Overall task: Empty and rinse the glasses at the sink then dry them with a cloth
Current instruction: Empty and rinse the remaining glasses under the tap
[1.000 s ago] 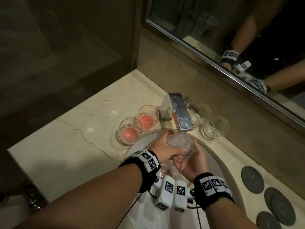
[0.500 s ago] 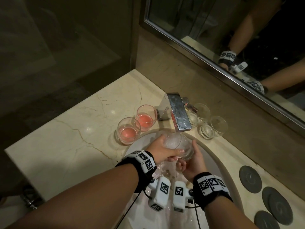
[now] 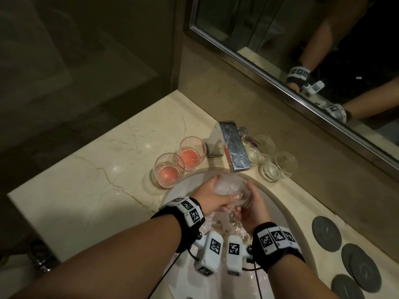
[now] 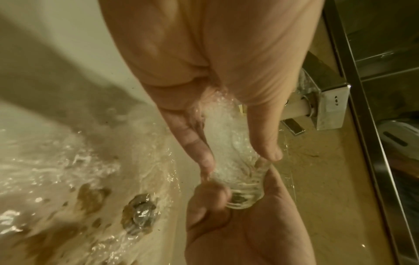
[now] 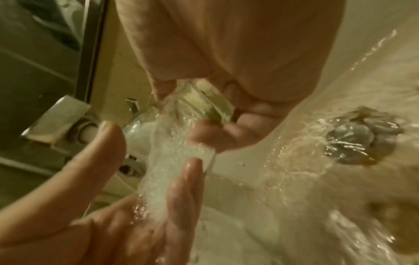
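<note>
A clear glass (image 3: 232,186) lies tilted under the tap (image 3: 234,152), over the white sink (image 3: 289,231), and water foams through it. My left hand (image 3: 216,196) grips its upper part between the thumb (image 4: 269,150) and the fingers (image 4: 200,148). My right hand (image 3: 250,209) curls round the thick base (image 5: 204,107) from the other side. Two glasses with pink drink (image 3: 169,173) (image 3: 192,153) stand on the counter left of the tap. Clear empty glasses (image 3: 271,169) stand to its right.
The marble counter (image 3: 97,190) stretches left of the sink. Dark round coasters (image 3: 326,233) lie on its right side. A mirror (image 3: 302,39) hangs on the wall behind the tap. Water runs over the basin toward the drain (image 4: 139,215).
Both hands have stayed on the glass under the running tap. The glass has turned slightly in them, and the view has shifted a little.
</note>
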